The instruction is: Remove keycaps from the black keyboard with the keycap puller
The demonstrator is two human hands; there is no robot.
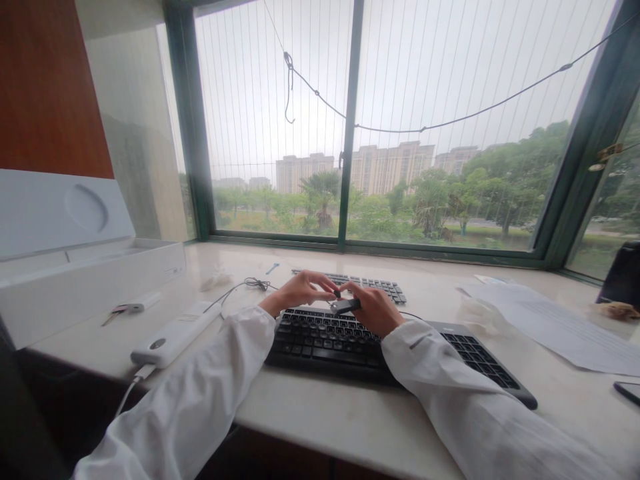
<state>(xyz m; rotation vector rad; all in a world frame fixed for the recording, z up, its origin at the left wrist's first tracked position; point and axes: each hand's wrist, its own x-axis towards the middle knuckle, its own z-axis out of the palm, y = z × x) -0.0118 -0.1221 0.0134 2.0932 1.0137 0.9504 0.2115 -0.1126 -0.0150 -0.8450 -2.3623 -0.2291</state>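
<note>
My left hand (303, 291) and my right hand (371, 308) meet above a black keyboard (345, 343) on a pale stone sill. Between them is a small dark flat object (346, 306). My right hand's fingers are closed on it from the right. My left hand's fingertips are pinched together at its left end, near a tiny dark piece (337, 294). Both arms wear white sleeves. A second, slimmer keyboard (373, 285) lies just behind my hands.
A white power bank (173, 335) with a cable lies at the left, and an open white box (75, 283) stands further left. A thin cable (250, 285) runs behind the left hand. Paper sheets (550, 323) lie at the right. A phone edge (629, 391) shows far right.
</note>
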